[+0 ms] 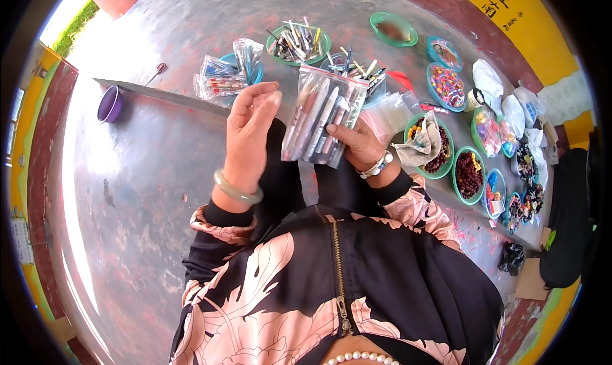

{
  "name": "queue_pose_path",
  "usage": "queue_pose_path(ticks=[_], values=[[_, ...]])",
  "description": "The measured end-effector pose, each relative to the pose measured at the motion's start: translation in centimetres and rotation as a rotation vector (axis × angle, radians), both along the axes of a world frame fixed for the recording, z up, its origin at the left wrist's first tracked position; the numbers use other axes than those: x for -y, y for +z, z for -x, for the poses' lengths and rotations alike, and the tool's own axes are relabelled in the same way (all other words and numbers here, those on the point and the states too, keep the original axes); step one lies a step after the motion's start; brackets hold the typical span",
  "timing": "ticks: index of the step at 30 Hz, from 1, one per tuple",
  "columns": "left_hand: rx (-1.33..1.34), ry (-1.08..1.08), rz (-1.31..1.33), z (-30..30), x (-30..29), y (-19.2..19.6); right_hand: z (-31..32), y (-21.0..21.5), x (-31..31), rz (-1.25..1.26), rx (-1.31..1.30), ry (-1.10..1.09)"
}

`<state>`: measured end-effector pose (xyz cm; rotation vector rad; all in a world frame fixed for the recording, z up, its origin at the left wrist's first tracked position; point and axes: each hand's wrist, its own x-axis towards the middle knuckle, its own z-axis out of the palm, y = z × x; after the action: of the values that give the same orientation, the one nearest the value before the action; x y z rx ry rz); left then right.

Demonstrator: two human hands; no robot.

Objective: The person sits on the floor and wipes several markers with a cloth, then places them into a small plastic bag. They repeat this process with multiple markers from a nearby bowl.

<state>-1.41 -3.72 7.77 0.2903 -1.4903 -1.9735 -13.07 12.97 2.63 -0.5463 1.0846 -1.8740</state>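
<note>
Clear pen bag [324, 113] pinched by right hand [358, 145]; left hand [250, 126] open.

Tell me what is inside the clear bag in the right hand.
The clear zip bag holds several pens or markers, side by side. The right hand covers its lower corner, hiding those tips.

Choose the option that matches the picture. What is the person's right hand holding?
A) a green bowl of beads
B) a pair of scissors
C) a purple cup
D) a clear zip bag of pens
D: the right hand has its grip on the lower edge of a clear zip bag of pens, held up in front of the open left hand.
</note>
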Motion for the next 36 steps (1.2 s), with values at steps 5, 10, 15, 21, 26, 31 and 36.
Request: queue_pose_path(ticks=[5,10,15,21,26,31,36], values=[[0.247,-0.722,-0.323,-1.0,1.4,-3.2,0.4,1.1,-1.1,0.076,0.056,0.129],[0.377,-0.777,-0.341,-1.5,-1.3,-5.6,0.5,0.6,-1.2,0.013,0.035,0.158],[0.343,-0.715,-0.134,-1.8,-1.7,-6.5,0.6,2.4,-1.4,0.054,-0.105,0.186],[0.114,-0.66,-0.027,-1.7,-2.7,-4.2,-0.9,6.5,-2.0,0.052,-0.318,0.196],[0.234,-0.625,0.216,0.8,-2.0,-6.9,0.5,5.8,-2.6,-0.033,-0.514,0.121],[0.124,-0.599,0.05,1.4,-3.3,-8.6,1.5,1.5,-2.8,-0.038,-0.328,0.081],[0.091,-0.562,0.01,1.6,-3.9,-6.7,1.6,2.4,-3.6,-0.067,-0.37,0.003]])
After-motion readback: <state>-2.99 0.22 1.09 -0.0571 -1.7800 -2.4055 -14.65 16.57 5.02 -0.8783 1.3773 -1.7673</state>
